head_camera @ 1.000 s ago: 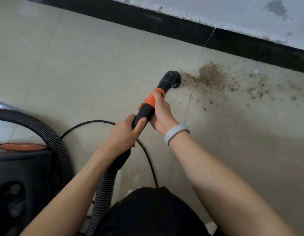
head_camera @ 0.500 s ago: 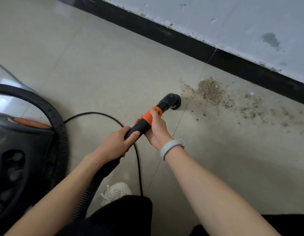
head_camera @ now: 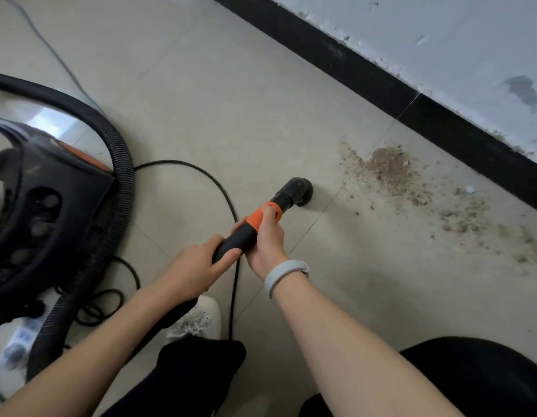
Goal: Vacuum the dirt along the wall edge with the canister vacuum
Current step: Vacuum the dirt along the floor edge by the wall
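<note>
— What worries you from here?

— The power cord loops across the floor right under my hands and runs past my shoe. If I shuffle toward the wall I could tread on it or drag it into the dirt. The hose also curls tight around the canister vacuum, so a long reach might tug the canister along or tip it

— And the dirt itself?

— It's loose and crumbly, heaped near the black skirting and trailing off to the right. If I push the nozzle in too fast I'd likely scatter it instead of lifting it. The bits tight against the skirting may be hard for the round head to reach

— Where is the nozzle against your fingers?

— My right hand has its fingers curled round the wand, thumb on the orange collar; my left hand grips the black part just behind, touching the right. The nozzle sits beyond my right fingers, low at the floor, near the pile but apart from it, no dirt under it yet
</note>
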`<state>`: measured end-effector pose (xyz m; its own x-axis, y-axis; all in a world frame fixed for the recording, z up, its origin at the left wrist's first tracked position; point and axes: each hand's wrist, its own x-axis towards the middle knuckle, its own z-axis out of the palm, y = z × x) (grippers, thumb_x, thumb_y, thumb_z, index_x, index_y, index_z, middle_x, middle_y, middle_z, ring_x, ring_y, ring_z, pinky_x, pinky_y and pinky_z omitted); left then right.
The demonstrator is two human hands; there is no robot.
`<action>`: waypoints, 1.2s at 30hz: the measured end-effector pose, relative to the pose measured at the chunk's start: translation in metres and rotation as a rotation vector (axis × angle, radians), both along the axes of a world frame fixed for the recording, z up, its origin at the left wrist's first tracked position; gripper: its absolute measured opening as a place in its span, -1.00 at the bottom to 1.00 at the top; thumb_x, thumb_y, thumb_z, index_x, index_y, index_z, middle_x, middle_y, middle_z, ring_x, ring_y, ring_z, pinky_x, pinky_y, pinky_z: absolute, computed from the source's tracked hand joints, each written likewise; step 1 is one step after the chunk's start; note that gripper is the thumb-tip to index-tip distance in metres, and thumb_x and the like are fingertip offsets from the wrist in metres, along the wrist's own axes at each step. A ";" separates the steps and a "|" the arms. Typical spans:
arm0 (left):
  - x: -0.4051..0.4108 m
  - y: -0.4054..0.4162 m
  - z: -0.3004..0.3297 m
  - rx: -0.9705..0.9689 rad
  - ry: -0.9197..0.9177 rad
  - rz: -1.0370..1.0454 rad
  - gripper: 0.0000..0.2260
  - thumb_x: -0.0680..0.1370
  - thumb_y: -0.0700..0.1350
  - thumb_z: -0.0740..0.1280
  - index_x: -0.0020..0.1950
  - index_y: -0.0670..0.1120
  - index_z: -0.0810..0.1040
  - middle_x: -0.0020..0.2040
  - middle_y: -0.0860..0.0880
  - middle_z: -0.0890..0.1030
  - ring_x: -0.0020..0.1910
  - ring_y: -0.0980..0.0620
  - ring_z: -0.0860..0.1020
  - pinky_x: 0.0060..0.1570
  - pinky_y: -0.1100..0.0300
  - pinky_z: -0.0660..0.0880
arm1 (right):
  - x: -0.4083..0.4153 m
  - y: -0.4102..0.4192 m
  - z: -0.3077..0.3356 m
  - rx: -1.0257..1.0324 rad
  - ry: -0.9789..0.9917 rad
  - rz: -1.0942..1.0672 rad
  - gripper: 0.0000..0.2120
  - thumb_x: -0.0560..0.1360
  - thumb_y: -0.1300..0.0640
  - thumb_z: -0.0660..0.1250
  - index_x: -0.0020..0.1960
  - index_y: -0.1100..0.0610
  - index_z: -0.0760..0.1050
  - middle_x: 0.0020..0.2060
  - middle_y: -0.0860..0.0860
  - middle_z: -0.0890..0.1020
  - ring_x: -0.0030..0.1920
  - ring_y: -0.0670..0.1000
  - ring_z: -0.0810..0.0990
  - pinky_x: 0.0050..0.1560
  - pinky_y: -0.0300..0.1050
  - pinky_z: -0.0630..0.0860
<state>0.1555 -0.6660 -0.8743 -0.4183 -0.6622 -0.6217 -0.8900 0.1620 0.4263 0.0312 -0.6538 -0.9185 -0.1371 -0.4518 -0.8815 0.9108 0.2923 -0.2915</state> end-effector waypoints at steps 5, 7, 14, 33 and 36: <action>0.000 0.003 -0.007 -0.095 -0.010 0.151 -0.73 0.56 0.16 0.14 -0.07 -0.03 0.40 -0.29 -0.09 0.58 -0.33 -0.09 0.58 -0.19 -0.05 0.54 | 0.003 -0.024 -0.005 -0.070 0.048 0.134 -0.80 0.52 0.13 0.18 -0.25 0.17 0.30 -0.50 0.06 0.45 -0.54 0.03 0.48 -0.38 -0.13 0.49; -0.010 -0.004 -0.019 -0.151 0.043 0.210 -0.72 0.55 0.17 0.14 -0.07 -0.04 0.40 -0.28 -0.10 0.58 -0.31 -0.12 0.58 -0.17 -0.07 0.54 | -0.004 -0.041 -0.011 -0.103 0.101 0.170 -0.78 0.53 0.13 0.18 -0.27 0.16 0.29 -0.48 0.07 0.44 -0.53 0.05 0.46 -0.39 -0.14 0.48; -0.017 -0.025 -0.045 -0.197 0.169 0.352 -0.64 0.46 0.30 0.08 -0.17 0.02 0.35 -0.33 -0.09 0.58 -0.38 -0.08 0.59 -0.26 -0.04 0.56 | -0.014 -0.081 -0.015 -0.143 0.144 0.271 -0.77 0.55 0.12 0.16 -0.25 0.20 0.27 -0.44 0.10 0.41 -0.54 0.05 0.43 -0.43 -0.14 0.45; 0.006 0.045 -0.062 -0.032 0.200 -0.218 -0.72 0.50 0.27 0.11 -0.03 0.09 0.28 -0.36 0.11 0.42 -0.36 0.04 0.44 -0.46 0.29 0.24 | 0.005 0.054 -0.032 -0.025 0.279 -0.144 -0.73 0.56 0.02 0.19 -0.23 0.16 0.31 -0.58 0.01 0.47 -0.57 -0.03 0.47 -0.47 -0.20 0.42; 0.014 0.053 -0.062 -0.051 0.178 -0.264 -0.69 0.49 0.28 0.09 0.00 0.08 0.29 -0.31 0.08 0.43 -0.27 -0.06 0.51 -0.42 0.16 0.23 | 0.015 0.066 -0.032 -0.014 0.271 -0.175 -0.73 0.55 0.03 0.19 -0.25 0.15 0.31 -0.57 0.01 0.48 -0.56 -0.02 0.47 -0.44 -0.18 0.41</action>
<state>0.1694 -0.6129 -0.9368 -0.6793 -0.5443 -0.4922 -0.7263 0.4027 0.5571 0.0458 -0.5881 -0.9503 -0.4427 -0.4125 -0.7961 0.8354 0.1327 -0.5333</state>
